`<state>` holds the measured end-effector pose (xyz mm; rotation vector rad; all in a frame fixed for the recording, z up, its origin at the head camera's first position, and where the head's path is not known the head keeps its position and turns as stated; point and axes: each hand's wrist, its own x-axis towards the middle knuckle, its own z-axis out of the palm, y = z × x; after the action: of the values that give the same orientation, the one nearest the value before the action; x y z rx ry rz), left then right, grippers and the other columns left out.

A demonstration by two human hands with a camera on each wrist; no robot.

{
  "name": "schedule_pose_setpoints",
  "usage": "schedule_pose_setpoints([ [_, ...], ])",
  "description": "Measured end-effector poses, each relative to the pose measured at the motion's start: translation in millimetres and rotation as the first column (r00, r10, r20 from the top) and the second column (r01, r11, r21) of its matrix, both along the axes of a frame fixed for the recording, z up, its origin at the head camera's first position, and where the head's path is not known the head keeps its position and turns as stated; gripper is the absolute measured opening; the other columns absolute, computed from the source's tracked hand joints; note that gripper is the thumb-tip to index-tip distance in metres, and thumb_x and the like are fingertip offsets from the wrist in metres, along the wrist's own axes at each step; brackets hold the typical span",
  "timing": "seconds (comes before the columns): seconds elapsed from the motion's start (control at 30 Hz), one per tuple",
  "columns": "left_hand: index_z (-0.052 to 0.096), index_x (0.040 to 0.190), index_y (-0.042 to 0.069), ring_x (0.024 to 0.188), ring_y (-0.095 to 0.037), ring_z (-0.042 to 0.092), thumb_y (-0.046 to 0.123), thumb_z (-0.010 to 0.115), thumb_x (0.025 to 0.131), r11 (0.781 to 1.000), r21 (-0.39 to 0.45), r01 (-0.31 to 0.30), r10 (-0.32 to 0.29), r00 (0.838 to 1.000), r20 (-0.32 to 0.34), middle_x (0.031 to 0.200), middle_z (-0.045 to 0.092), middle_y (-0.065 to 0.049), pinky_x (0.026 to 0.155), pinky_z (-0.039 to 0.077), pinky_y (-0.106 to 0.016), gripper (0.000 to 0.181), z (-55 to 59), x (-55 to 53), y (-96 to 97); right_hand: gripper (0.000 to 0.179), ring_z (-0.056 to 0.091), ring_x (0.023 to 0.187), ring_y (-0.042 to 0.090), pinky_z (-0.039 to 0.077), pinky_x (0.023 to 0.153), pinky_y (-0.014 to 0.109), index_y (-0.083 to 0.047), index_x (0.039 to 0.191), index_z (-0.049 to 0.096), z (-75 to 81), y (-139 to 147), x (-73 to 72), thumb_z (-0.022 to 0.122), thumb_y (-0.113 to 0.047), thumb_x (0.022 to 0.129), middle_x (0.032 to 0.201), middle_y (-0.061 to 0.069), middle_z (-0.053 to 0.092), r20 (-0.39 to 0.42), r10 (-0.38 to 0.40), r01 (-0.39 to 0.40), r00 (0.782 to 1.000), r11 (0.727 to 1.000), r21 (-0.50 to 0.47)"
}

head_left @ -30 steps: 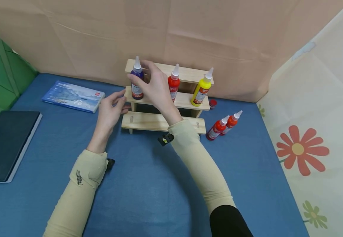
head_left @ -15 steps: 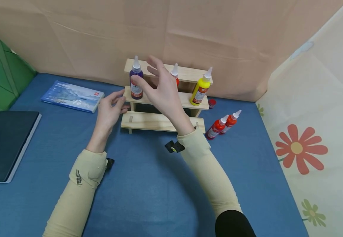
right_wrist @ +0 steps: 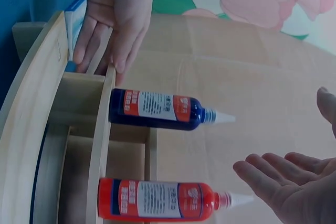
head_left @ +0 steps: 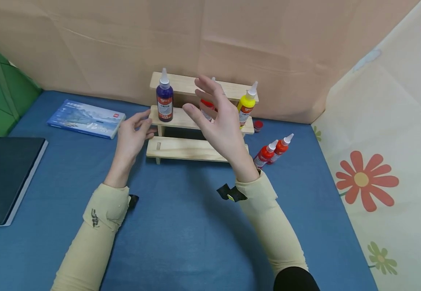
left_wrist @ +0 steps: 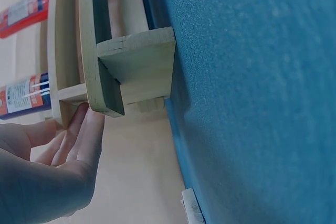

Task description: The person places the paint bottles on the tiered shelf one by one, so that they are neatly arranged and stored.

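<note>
A three-tier wooden stand [head_left: 185, 149] sits at the back of the blue-covered table. My left hand [head_left: 132, 135] holds the left end of its middle tier, thumb on one side and fingers on the other in the left wrist view. On that tier stand a dark blue-purple paint bottle [head_left: 165, 103], a red paint bottle [right_wrist: 152, 200] and a yellow paint bottle [head_left: 245, 107], all upright with white nozzle tips. My right hand [head_left: 225, 127] hovers in front of the stand with spread fingers and holds nothing. In the head view it partly hides the red and yellow bottles.
Two more red bottles [head_left: 266, 153] stand close together right of the stand. A small red-lidded jar [head_left: 257, 126] is behind them. To the left lie a blue picture box [head_left: 87, 118] and a dark notebook [head_left: 8, 178]. A tan sheet [head_left: 123, 48] hangs behind.
My right hand has moved away from the blue-purple bottle, to the right and toward me, its fingers spreading. The bottle stays upright on the middle tier. My left hand keeps its place.
</note>
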<state>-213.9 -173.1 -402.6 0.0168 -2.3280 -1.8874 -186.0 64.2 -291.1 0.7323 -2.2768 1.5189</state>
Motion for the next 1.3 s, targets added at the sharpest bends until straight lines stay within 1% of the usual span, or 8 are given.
schedule_pose_setpoints([
  [0.3, 0.051, 0.158, 0.003, 0.117, -0.042, 0.071, 0.019, 0.051, 0.116, 1.0, -0.007, 0.0, 0.0, 1.0, -0.001, 0.144, 0.063, -0.025, 0.089, 0.063, -0.022, 0.045, 0.9, 2.4, -0.7, 0.063, 0.06, 0.136, 0.018, 0.056, 0.109, 0.036, -0.001, 0.156, 0.05, -6.6, 17.9, 3.9, 0.076, -0.013, 0.101, 0.153, 0.01, 0.059, -0.002, 0.007, -0.007, 1.0, 0.997, -0.071],
  [0.47, 0.052, 0.157, 0.001, 0.116, -0.043, 0.071, 0.018, 0.051, 0.116, 1.0, -0.014, -0.01, 0.01, 1.0, 0.001, 0.144, 0.063, -0.025, 0.088, 0.063, -0.021, 0.045, 0.8, 2.3, -0.5, 0.063, 0.062, 0.135, 0.024, 0.057, 0.109, 0.038, -0.002, 0.156, 0.049, -6.7, 29.1, 6.9, 0.077, -0.012, 0.1, 0.152, 0.011, 0.06, -0.026, 0.0, -0.002, 1.0, 0.998, -0.069],
  [0.57, 0.052, 0.157, 0.001, 0.115, -0.041, 0.072, 0.018, 0.051, 0.116, 1.0, -0.018, -0.011, 0.011, 1.0, 0.001, 0.143, 0.064, -0.025, 0.088, 0.063, -0.021, 0.044, 0.4, 1.9, -0.2, 0.063, 0.062, 0.135, 0.024, 0.057, 0.109, 0.039, -0.001, 0.156, 0.049, -6.1, 37.9, 8.2, 0.076, -0.012, 0.1, 0.152, 0.01, 0.06, -0.051, -0.017, 0.013, 0.999, 0.998, -0.068],
  [0.7, 0.052, 0.157, 0.001, 0.115, -0.042, 0.072, 0.018, 0.05, 0.116, 1.0, -0.018, -0.006, 0.006, 1.0, -0.002, 0.144, 0.063, -0.025, 0.088, 0.063, -0.022, 0.045, 0.1, 1.7, 0.7, 0.062, 0.062, 0.135, 0.021, 0.057, 0.109, 0.041, 0.001, 0.156, 0.049, -5.0, 54.0, 10.5, 0.075, -0.01, 0.101, 0.153, 0.008, 0.06, -0.092, -0.055, 0.047, 0.994, 0.995, -0.082],
  [0.87, 0.052, 0.158, 0.002, 0.117, -0.043, 0.071, 0.02, 0.05, 0.116, 1.0, -0.017, -0.003, 0.004, 1.0, 0.005, 0.146, 0.062, -0.025, 0.091, 0.063, -0.025, 0.045, 0.4, 1.8, 0.7, 0.062, 0.062, 0.136, 0.023, 0.054, 0.113, 0.049, 0.0, 0.157, 0.049, -3.8, 76.8, 13.8, 0.075, -0.007, 0.101, 0.153, 0.008, 0.06, -0.123, -0.1, 0.087, 0.987, 0.99, -0.108],
  [0.97, 0.052, 0.158, 0.002, 0.118, -0.043, 0.071, 0.02, 0.05, 0.116, 1.0, -0.017, -0.004, 0.004, 1.0, 0.007, 0.146, 0.062, -0.025, 0.092, 0.063, -0.026, 0.045, 0.6, 2.0, 0.4, 0.063, 0.061, 0.137, 0.023, 0.053, 0.113, 0.05, -0.002, 0.157, 0.049, -4.2, 89.6, 16.3, 0.076, -0.017, 0.102, 0.153, 0.008, 0.06, -0.116, -0.124, 0.111, 0.985, 0.988, -0.107],
  [1.07, 0.051, 0.158, 0.001, 0.118, -0.044, 0.07, 0.02, 0.05, 0.116, 1.0, -0.019, -0.002, 0.002, 1.0, 0.003, 0.146, 0.062, -0.026, 0.092, 0.063, -0.025, 0.045, 0.2, 1.8, 0.0, 0.066, 0.06, 0.137, 0.022, 0.055, 0.112, 0.047, -0.004, 0.157, 0.049, -5.0, 100.1, 19.4, 0.077, -0.027, 0.102, 0.153, 0.005, 0.06, -0.094, -0.165, 0.157, 0.982, 0.984, -0.083],
  [1.3, 0.05, 0.158, 0.001, 0.118, -0.044, 0.07, 0.02, 0.05, 0.116, 1.0, -0.017, 0.002, -0.002, 1.0, -0.001, 0.148, 0.06, -0.025, 0.09, 0.062, -0.023, 0.046, 0.3, 2.7, 0.4, 0.061, 0.06, 0.138, 0.019, 0.058, 0.108, 0.047, -0.01, 0.159, 0.049, -6.8, 123.1, 24.3, 0.073, -0.027, 0.105, 0.153, -0.003, 0.06, -0.065, -0.296, 0.294, 0.953, 0.955, -0.039],
])
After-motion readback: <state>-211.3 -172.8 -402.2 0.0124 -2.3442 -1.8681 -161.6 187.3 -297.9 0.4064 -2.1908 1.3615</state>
